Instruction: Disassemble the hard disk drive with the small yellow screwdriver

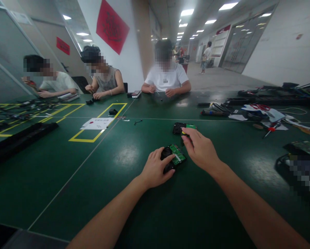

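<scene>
Near drive (179, 157): on the green bench (134, 193), straight ahead of me, in from my edge. Black casing at its left end with a rounded dark part, green board at its right, small pale marks on the board. Lies flat, slightly askew.

My left hand (156, 167) is clamped on its left end: fingers spread, index over the board, thumb at the near side. My right hand (203, 148) has thumb and fingertips pinched together on a driver (183, 132), yellow showing; its thin shaft points down to the board's far side.

Counts: drives, two. The far drive (179, 128), black and green too, sits just beyond, toward the far edge. Driver in hand, one; another, the red-handled driver (271, 129), lies toward the right edge. White sheet (96, 123) over yellow tape, one. Black block (113, 111) by it, one. People seated along the far edge, three.

Hard to make out: my fingers cover much of the near drive's left end and most of the driver's handle; whether its tip touches, I cannot tell. The black tray (22, 141) at left is cut off. Cables (20, 112) toward the left edge tangle past counting.
</scene>
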A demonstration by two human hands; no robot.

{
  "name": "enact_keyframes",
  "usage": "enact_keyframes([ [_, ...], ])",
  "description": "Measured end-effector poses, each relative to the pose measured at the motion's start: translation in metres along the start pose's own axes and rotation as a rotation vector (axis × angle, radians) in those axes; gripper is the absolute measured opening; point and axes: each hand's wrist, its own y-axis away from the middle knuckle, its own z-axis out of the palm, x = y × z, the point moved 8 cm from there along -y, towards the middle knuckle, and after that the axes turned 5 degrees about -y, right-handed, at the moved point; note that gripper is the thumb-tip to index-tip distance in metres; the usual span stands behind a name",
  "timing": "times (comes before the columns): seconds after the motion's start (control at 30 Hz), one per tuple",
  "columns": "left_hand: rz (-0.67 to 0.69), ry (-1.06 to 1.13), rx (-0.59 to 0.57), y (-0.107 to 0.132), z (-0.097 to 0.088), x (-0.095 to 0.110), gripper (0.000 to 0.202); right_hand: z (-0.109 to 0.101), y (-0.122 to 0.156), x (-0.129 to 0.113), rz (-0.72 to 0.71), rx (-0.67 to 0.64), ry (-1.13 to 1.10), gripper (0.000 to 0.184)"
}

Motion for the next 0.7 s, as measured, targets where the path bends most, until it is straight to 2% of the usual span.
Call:
enact_keyframes([
  [0.1,-0.006,-0.003,0.005,0.0,-0.001,0.0,0.064,-0.002,0.0,0.003,0.008,0.026,-0.078,0.029],
  [0.27,0.008,0.004,0.004,0.0,0.001,0.0,0.066,-0.011,-0.003,0.011,0.012,0.114,-0.029,0.024],
  [0.37,0.014,0.002,0.0,0.0,0.002,-0.001,0.067,-0.013,-0.006,0.013,0.013,0.105,-0.068,0.023],
  [0.53,0.014,-0.002,-0.018,0.0,0.001,-0.001,0.066,-0.009,-0.01,0.015,0.134,0.066,-0.135,0.017],
  [0.7,0.015,-0.002,-0.023,0.0,-0.001,0.0,0.065,-0.006,-0.02,0.005,0.162,0.079,-0.013,0.024],
])
